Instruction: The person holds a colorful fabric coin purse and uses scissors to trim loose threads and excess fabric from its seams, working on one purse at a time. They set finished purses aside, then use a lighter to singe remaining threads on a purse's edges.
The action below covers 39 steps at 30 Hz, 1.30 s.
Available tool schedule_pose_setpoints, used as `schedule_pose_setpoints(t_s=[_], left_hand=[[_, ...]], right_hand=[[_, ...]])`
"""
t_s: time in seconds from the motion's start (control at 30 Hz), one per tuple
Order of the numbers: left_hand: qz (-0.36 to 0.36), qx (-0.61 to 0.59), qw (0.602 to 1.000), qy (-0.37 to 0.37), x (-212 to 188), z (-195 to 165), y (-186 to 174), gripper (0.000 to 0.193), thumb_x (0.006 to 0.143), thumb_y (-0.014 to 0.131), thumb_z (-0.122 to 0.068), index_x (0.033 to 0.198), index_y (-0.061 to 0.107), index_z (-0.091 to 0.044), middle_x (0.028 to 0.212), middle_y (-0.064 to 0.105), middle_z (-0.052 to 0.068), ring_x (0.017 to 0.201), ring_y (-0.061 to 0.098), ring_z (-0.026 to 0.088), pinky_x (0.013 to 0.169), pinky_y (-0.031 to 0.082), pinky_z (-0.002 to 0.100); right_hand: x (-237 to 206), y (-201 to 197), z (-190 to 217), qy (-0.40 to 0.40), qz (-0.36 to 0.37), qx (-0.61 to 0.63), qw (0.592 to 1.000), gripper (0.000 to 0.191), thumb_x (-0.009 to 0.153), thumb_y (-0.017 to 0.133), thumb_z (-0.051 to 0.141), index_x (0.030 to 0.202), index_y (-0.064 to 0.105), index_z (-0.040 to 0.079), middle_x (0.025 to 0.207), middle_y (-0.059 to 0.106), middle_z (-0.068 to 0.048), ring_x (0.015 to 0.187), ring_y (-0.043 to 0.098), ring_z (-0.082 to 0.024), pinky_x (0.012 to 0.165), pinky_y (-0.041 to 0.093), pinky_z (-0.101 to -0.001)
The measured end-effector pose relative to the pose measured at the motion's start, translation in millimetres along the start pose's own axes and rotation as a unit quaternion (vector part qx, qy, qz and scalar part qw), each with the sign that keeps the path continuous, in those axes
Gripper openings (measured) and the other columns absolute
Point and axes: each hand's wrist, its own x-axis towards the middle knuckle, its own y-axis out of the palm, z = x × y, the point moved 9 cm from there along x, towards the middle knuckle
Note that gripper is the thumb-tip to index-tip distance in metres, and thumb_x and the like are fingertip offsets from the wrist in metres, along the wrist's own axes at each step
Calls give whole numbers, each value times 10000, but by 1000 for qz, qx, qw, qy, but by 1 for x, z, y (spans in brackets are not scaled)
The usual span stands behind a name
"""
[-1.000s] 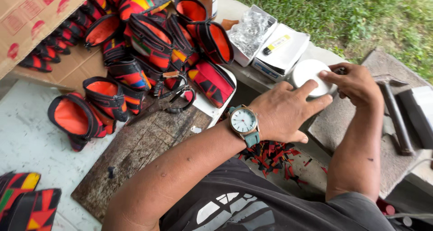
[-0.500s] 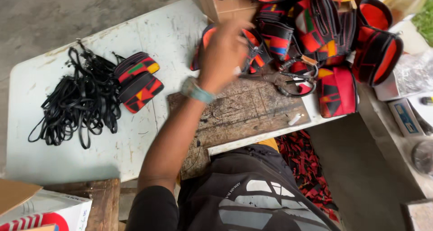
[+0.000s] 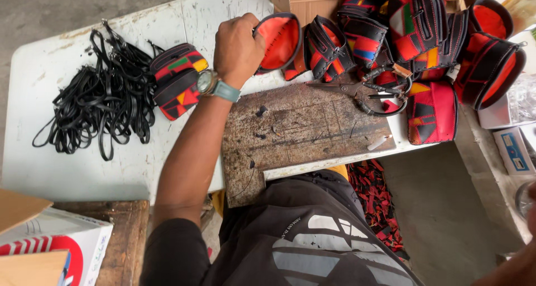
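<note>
Head view: left hand (image 3: 239, 47), watch on wrist, fingers curled tight on rim of red-lined black round fabric pouch (image 3: 281, 40), at 12 o'clock on white surface (image 3: 84, 169). Scarred wooden board (image 3: 301, 132) at centre. Black strap bundle (image 3: 103, 96) at 9. Patterned pouch pile (image 3: 424, 46) at 2. Right hand barely seen at 4 edge, fingers: cannot tell.

Black straps (image 3: 95, 104) (tangled) — scissors (image 3: 357, 90); worn board (image 3: 301, 132).
</note>
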Motion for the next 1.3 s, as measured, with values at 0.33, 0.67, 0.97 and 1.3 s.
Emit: schedule_pose_setpoints(t_s=[0.33,0.67,0.97,1.3], left_hand=[[233,-68,970,20,-80,-146,-36,126,829,660,-73,770,666,38,710,642,294,703,663,469,649,525,534],[348,-331,872,87,-127,-160,-4,374,929,747,-246,1163,681,39,1040,725,177,948,722,284,797,547,367],[526,-575,592,-207,-241,-173,104,201,794,834,-177,817,705,-24,756,646,-19,694,528,65,639,422,249],[302,-289,903,-97,-228,-163,112,170,800,708,-119,824,574,-16,722,627,175,695,666,366,616,496,437]], right_hand=[[-101,71,217,-411,202,154,876,398,736,900,282,1045,751,79,999,697,-73,820,716,-174,706,570,-286],[-105,151,151,-247,448,224,830,204,867,838,251,943,768,76,840,735,-27,751,669,-134,673,527,-311],[-104,196,23,82,529,450,715,264,786,796,102,1006,668,32,871,648,0,795,580,-88,704,467,-253],[-106,231,-34,64,294,301,905,189,899,706,63,964,530,84,856,511,62,765,444,-29,653,405,-216]])
